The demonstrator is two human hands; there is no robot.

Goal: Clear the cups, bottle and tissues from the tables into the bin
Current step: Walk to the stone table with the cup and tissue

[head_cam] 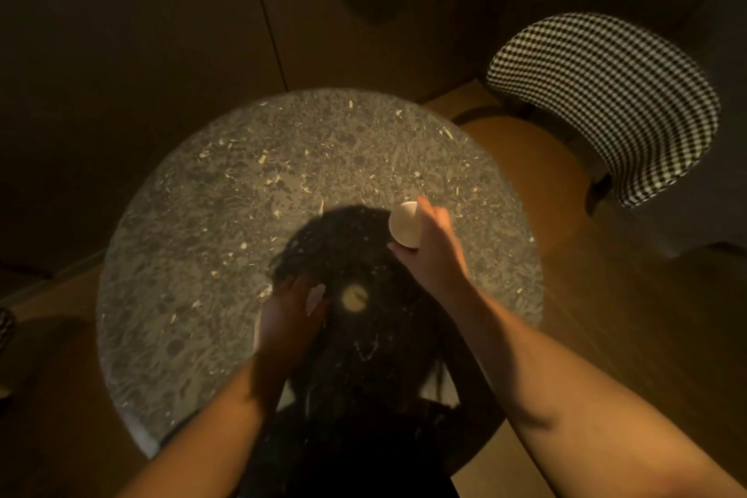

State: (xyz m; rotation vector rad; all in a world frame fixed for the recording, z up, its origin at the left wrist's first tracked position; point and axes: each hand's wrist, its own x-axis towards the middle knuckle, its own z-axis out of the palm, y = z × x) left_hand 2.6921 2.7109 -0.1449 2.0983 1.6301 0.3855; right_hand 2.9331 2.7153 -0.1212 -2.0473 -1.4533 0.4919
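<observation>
My right hand (434, 251) grips a white paper cup (404, 229) tipped on its side, its round end facing me, above the right half of the round speckled stone table (210, 214). My left hand (285, 321) hovers over the table's near middle, fingers curled around a small pale piece (315, 298) that looks like a tissue; most of it is hidden in shadow. The bin is out of view.
A chair with a black-and-white checked back (614, 101) and tan seat (537, 174) stands at the table's right. A dark panelled wall runs behind. My head's shadow covers the near table, with a small bright light spot (355, 297) in it. Wooden floor surrounds the table.
</observation>
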